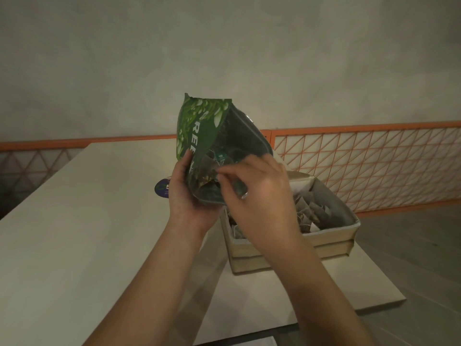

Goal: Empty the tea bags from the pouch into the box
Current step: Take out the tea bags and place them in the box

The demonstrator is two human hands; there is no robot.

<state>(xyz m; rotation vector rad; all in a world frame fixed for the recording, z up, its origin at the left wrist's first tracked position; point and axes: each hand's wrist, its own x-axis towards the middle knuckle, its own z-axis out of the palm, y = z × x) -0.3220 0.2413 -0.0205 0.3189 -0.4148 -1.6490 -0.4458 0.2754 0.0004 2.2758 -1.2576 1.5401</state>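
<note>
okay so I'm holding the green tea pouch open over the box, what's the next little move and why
Probably draw the right hand back out with the tea bag it pinches at the mouth of the green pouch, then drop it into the box just below. The left hand grips the pouch, bags remain inside, and others already lie in the box.

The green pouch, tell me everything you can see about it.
The green pouch is a glossy, leaf-printed bag with white lettering and a grey lining. Its mouth gapes toward the camera, showing tea bags inside. The left hand grips its side; the right hand reaches into the mouth. It is held above the box.
</note>
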